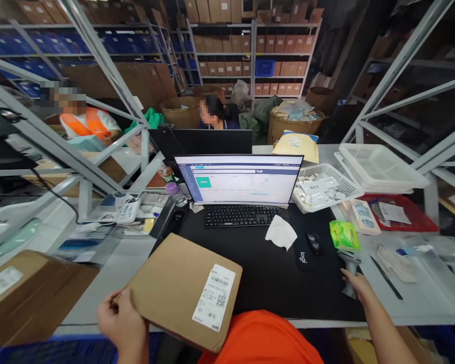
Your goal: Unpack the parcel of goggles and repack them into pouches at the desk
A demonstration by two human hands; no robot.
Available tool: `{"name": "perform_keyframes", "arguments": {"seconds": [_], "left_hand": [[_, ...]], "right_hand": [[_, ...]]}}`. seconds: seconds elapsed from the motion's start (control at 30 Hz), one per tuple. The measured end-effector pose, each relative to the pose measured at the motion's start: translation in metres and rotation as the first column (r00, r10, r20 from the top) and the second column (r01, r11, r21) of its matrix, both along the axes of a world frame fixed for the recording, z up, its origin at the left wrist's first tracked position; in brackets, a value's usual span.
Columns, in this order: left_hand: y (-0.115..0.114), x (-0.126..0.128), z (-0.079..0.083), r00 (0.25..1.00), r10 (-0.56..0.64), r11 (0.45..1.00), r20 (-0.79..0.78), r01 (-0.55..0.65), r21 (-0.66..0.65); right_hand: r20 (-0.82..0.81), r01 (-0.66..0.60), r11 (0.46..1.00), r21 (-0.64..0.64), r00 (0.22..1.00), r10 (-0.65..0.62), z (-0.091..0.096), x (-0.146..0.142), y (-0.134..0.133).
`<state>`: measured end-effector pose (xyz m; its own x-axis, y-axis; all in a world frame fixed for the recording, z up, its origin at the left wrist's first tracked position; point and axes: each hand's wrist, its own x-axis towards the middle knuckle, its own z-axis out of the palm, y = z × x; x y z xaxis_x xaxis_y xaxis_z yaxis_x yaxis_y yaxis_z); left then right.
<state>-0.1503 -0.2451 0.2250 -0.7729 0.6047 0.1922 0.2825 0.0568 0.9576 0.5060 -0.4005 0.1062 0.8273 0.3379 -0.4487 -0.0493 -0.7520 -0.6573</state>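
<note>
The right hand (358, 285) is curled round the handle of a grey plastic handheld scanner (349, 275), to the near right of the black rectangular keyboard (242, 216); whether the scanner is lifted clear of the surface, I cannot tell. The left hand (123, 316), nearly closed, pinches the left near corner of a flat brown cardboard box (163, 275), thumb uppermost, with its other fingers partly hidden.

That box lies to the near left of the keyboard. On the box's right part is a white printed paper label (215, 297), its long axis slanting away and slightly rightward, toward the keyboard. From the right hand, the label lies well off to the left and a little nearer the body; the left hand is the closer of the two.

Farther out, a black rounded mouse (313, 243) sits right of the keyboard, and a crumpled white tissue (281, 233) is at the keyboard's near right corner.
</note>
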Motion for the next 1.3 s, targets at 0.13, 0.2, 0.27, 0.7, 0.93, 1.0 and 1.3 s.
{"name": "perform_keyframes", "arguments": {"seconds": [0.13, 0.2, 0.27, 0.7, 0.93, 1.0, 1.3], "left_hand": [[0.006, 0.021, 0.02, 1.0, 0.025, 1.0, -0.016, -0.025, 0.017], [0.01, 0.029, 0.023, 0.999, 0.013, 1.0, -0.038, -0.012, 0.029], [0.015, 0.042, 0.026, 0.998, -0.008, 0.999, -0.069, 0.01, 0.037], [0.028, 0.172, 0.065, 0.857, -0.285, 0.935, -0.43, 0.347, 0.072], [0.03, 0.176, 0.068, 0.84, -0.286, 0.937, -0.461, 0.347, 0.051], [0.03, 0.176, 0.072, 0.841, -0.293, 0.939, -0.455, 0.344, 0.031], [0.028, 0.156, 0.079, 0.879, -0.28, 0.952, -0.387, 0.306, 0.006]], "right_hand": [[-0.116, -0.09, 0.992, 0.09, 0.988, 0.1, -0.001, 0.006, 0.016], [-0.161, -0.13, 0.986, 0.108, 0.976, 0.146, 0.006, 0.005, 0.018], [-0.234, -0.219, 0.961, 0.166, 0.938, 0.254, 0.02, -0.008, 0.015], [-0.45, -0.662, 0.518, 0.542, 0.292, 0.844, 0.102, -0.164, 0.022], [-0.479, -0.61, 0.542, 0.578, 0.284, 0.83, 0.096, -0.169, 0.037], [-0.473, -0.61, 0.536, 0.583, 0.281, 0.835, 0.096, -0.17, 0.037], [-0.547, -0.533, 0.658, 0.531, 0.377, 0.747, 0.096, -0.156, 0.018]]}}
